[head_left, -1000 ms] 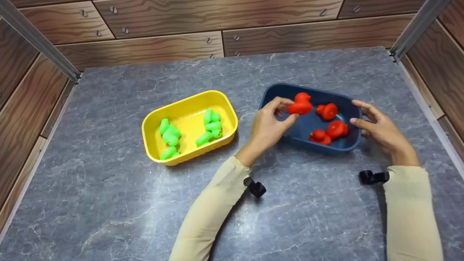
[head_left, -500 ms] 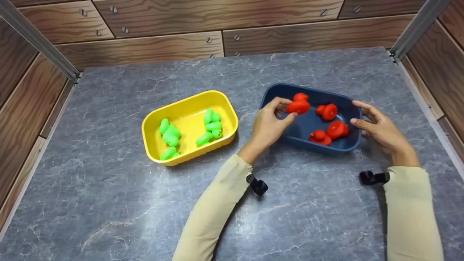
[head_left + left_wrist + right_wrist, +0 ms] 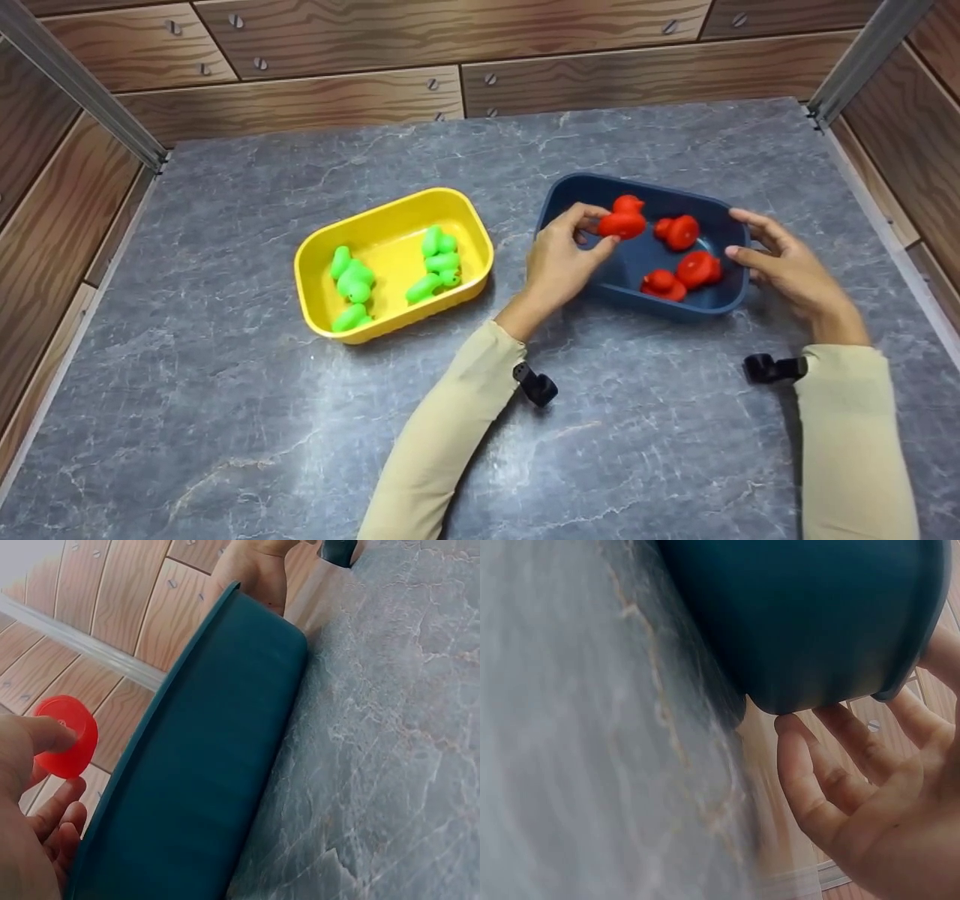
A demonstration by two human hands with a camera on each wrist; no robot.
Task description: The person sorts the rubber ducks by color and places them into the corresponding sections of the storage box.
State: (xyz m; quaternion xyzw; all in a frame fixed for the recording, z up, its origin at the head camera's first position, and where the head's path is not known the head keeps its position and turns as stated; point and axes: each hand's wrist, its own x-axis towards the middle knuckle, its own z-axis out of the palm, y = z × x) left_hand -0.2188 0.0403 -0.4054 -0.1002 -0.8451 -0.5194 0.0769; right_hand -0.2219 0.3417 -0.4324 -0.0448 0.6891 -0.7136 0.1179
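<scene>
My left hand (image 3: 562, 255) pinches a red toy duck (image 3: 622, 223) between thumb and fingers, above the left part of a dark blue bin (image 3: 652, 300). In the left wrist view the same duck (image 3: 71, 739) is clear of the bin's rim, beside its outer wall (image 3: 195, 735). My right hand (image 3: 795, 274) holds the right end of the blue bin, thumb at the rim. The right wrist view shows several fingertips (image 3: 787, 724) against its outside wall. Lying in the bin are three more red ducks: one at the back (image 3: 679, 232), two near the front right (image 3: 697, 268).
A yellow bin (image 3: 394, 324) stands to the left, holding several green toy ducks (image 3: 354, 281) in two groups. Both bins rest on a grey marbled tabletop (image 3: 247, 420). Wood-patterned panels (image 3: 450, 37) and metal posts (image 3: 862, 60) enclose the back and sides.
My left hand and the held red duck shift only slightly, staying over the blue bin. The right hand and both bins keep their places.
</scene>
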